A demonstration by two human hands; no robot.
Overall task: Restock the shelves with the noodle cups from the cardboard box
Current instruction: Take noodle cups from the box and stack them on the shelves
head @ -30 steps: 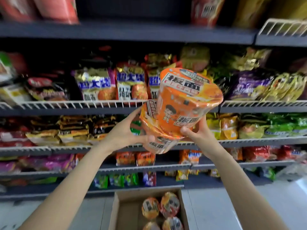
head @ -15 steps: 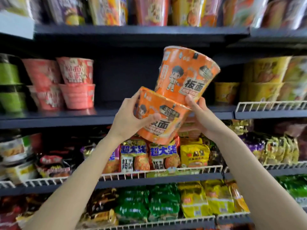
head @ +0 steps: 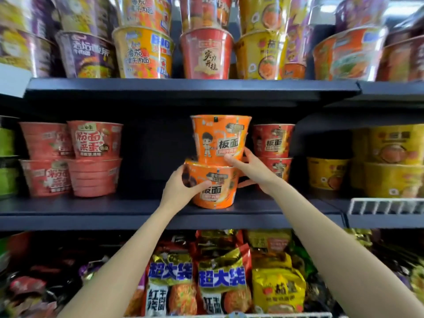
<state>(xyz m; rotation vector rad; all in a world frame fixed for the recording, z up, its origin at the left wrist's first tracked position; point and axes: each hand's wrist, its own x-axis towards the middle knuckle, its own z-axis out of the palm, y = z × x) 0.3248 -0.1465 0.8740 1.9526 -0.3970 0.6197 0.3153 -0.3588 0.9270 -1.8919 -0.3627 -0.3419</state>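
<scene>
Both hands on a two-high stack of orange noodle cups. Left hand [head: 183, 188] wraps the lower orange cup [head: 213, 185], thumb across its front, fingers round its left side. Right hand [head: 252, 172] has its fingers spread, thumb pressed on the base of the upper orange cup [head: 220, 140], other fingers hidden behind the stack. Lower cup's base looks set down on the dark middle shelf [head: 137, 212]; upper cup sits upright on its lid. Neither hand has let go.

Just right of the right hand: two stacked red cups [head: 273, 141] of the same brand, close to the orange pair. Left of the left hand, past a bare gap of shelf: pink-red cups [head: 94, 140], two high. Above the hands: another shelf of mixed cups. Below the arms: bagged noodles [head: 195, 292].

Progress, as judged: this pair is placed or nearly so, release pending. The gap left of the stack suggests room for more. Cardboard box not in view, so how many cups remain cannot be told.
</scene>
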